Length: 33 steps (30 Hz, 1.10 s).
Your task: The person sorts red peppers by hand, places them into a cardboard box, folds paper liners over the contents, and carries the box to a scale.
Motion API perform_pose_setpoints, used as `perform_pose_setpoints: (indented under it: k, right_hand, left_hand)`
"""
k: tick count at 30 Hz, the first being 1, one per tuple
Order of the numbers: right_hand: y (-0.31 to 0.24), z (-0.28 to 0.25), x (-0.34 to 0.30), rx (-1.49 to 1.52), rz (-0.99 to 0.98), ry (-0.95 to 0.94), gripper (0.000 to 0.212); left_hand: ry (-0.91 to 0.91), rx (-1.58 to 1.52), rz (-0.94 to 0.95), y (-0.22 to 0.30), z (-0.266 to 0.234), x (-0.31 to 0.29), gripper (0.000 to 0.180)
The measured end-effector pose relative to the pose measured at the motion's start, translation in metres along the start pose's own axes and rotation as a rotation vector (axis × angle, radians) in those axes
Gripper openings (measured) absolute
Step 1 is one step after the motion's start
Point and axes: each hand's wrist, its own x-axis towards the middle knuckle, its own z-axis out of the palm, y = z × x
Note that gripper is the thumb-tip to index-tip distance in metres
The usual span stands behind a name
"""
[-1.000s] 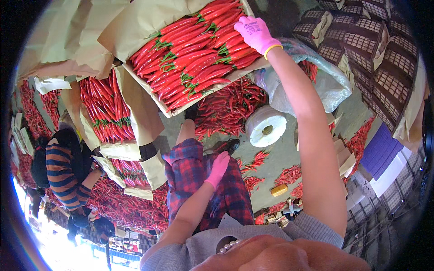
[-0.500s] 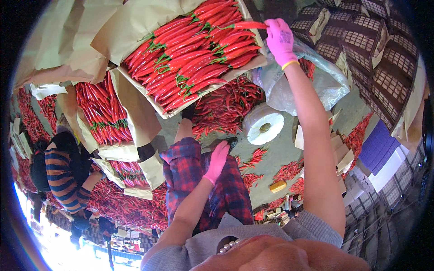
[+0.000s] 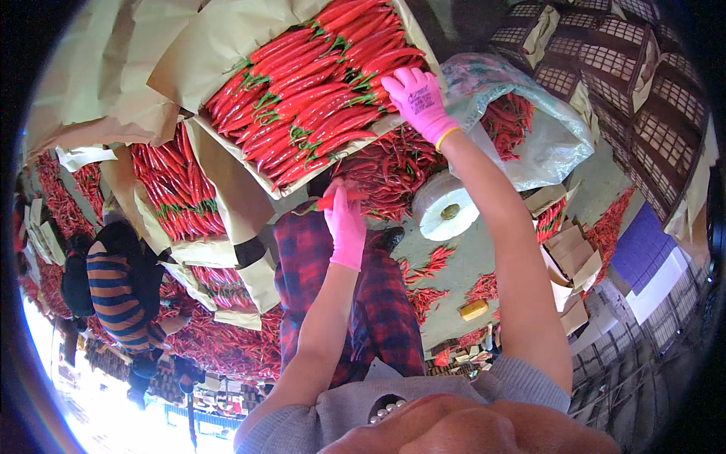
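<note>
A paper-lined box (image 3: 243, 172) in front of me holds neat rows of glossy red chili peppers (image 3: 302, 83) with green stems. My right hand (image 3: 420, 104), in a pink glove, lies over the box's right side with its fingers spread on the chili peppers there. Below the box's near edge, my left hand (image 3: 345, 233), also gloved in pink, is closed around a single red chili pepper (image 3: 324, 203). That pepper's stem points left. Whether anything lies under my right fingers is hidden.
Loose chili peppers (image 3: 389, 170) are heaped beneath the box. Right of them are a white roll (image 3: 448, 212) and a clear plastic bag (image 3: 563, 144) of chili peppers. Another filled box (image 3: 178, 185) stands left, near a person in a striped top (image 3: 113, 295). Brown crates (image 3: 605, 68) stand far right.
My right hand has moved left from beyond the box's edge onto the rows, where it had held out a chili pepper. My left hand has risen from my knee and now grips a chili pepper.
</note>
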Motion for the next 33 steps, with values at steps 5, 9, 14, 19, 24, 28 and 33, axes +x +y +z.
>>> perform_pose_setpoints:
  k: [5, 9, 14, 19, 24, 28, 33]
  right_hand:
    - [-0.005, -0.028, 0.011, 0.086, -0.128, 0.190, 0.026]
    - [-0.057, -0.081, -0.029, 0.623, 0.029, -0.145, 0.018]
    - [-0.114, -0.092, -0.062, 1.176, 0.021, -0.425, 0.040]
    - [-0.034, -0.064, 0.035, 0.297, 0.049, -0.300, 0.025]
    - [0.035, -0.006, 0.068, -0.207, 0.004, -0.254, 0.016]
    - [0.032, -0.015, 0.085, -0.200, -0.043, -0.253, 0.016]
    - [0.021, -0.016, 0.092, -0.203, 0.044, -0.244, 0.018]
  left_hand:
    - [0.057, 0.031, -0.060, -0.003, -0.018, -0.018, 0.037]
    - [-0.179, 0.143, -0.021, 0.015, 0.021, -0.032, 0.044]
    - [-0.245, -0.050, -0.139, 0.048, 0.071, -0.058, 0.044]
    - [-0.262, -0.229, -0.149, 0.035, 0.008, -0.034, 0.027]
    - [-0.053, 0.005, -0.152, 0.045, 0.016, -0.037, 0.031]
    - [-0.085, -0.030, -0.139, 0.038, 0.002, -0.030, 0.032]
    - [-0.095, 0.051, -0.127, 0.039, 0.009, -0.031, 0.033]
